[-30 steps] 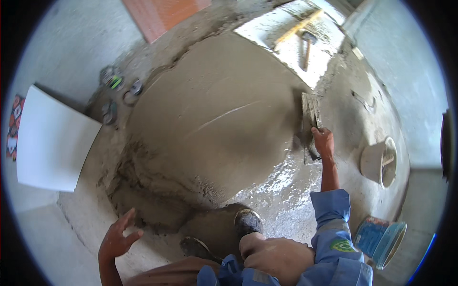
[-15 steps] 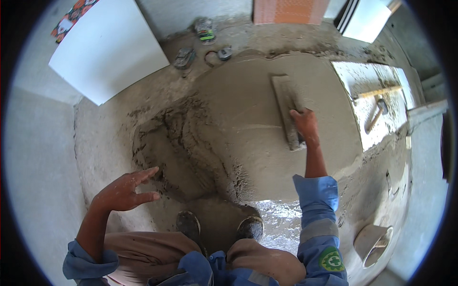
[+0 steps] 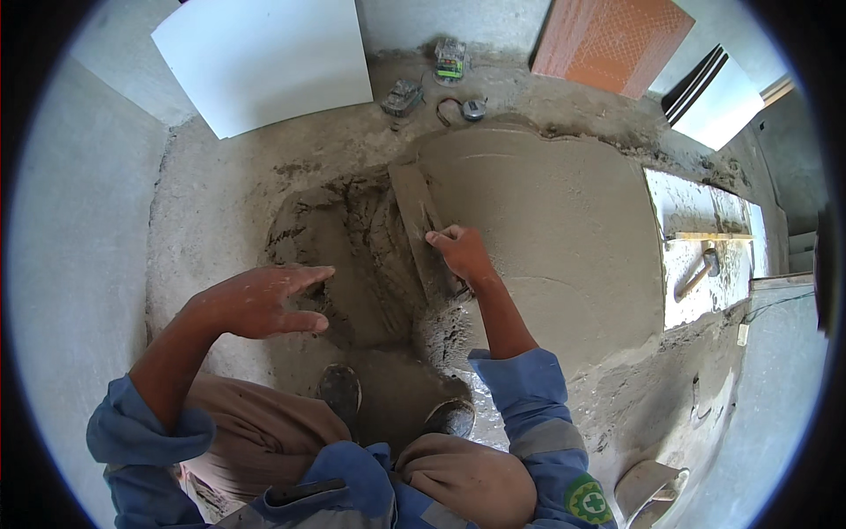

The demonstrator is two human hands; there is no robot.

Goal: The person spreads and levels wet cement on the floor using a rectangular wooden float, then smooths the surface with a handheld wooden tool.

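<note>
Gripped in my right hand [image 3: 464,253] is a long rectangular plastering float [image 3: 412,204], coated in mortar. It lies along the left edge of a smooth layer of wet mortar [image 3: 555,220] spread on the floor. Left of the float is a rougher, hollowed patch of mortar [image 3: 322,242] with crumbly ridges. My left hand [image 3: 264,301] hovers over the near left side of that patch, holding nothing, with thumb and fingers apart. The float's handle is mostly hidden under my right hand.
A white tile [image 3: 696,212] at the right carries a hammer [image 3: 701,273] and a yellow strip [image 3: 714,236]. A tape measure [image 3: 474,109] lies beyond the mortar. A white panel [image 3: 273,62] and an orange tile [image 3: 612,40] lean at the back. A bucket [image 3: 648,489] lies lower right.
My right hand has moved the float left across the mortar, from the middle of the smooth layer to its left edge. My left hand stays raised and open. The view has shifted.
</note>
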